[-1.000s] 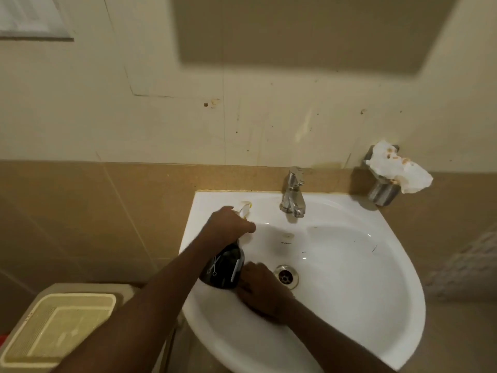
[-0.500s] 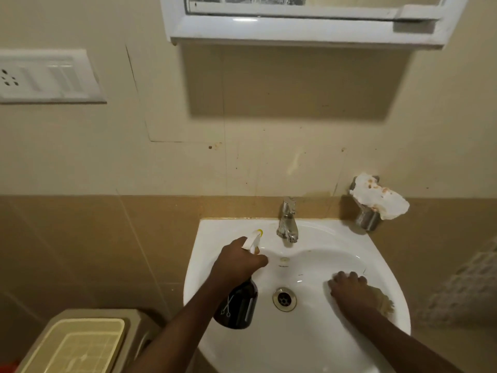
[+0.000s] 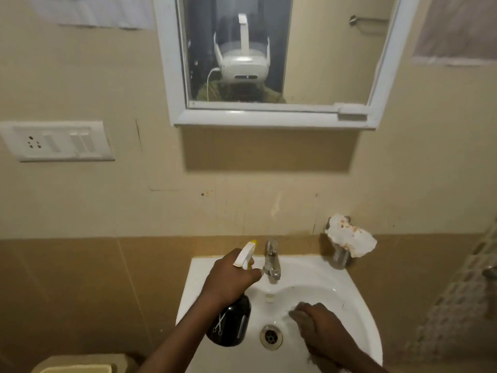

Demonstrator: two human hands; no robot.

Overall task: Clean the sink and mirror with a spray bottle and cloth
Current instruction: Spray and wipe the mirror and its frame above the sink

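Two hands over sink (image 3: 204,267), left (image 3: 231,278) gripping spray bottle (image 3: 230,323), right (image 3: 320,327) blurred, grip unclear

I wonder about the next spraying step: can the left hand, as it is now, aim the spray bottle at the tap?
Probably yes. The left hand grips the spray bottle right beside the tap, with nothing between them.

Left forearm reaches forward from lower centre, left hand (image 3: 228,278) raised with knuckles up, fingers curled tight round the bottle (image 3: 230,323) neck, forefinger stretched out toward the right. Right forearm comes in from bottom right, right hand (image 3: 316,327) palm down, low, fingers bent and pressed onto the basin (image 3: 349,297); fingertips blurred.
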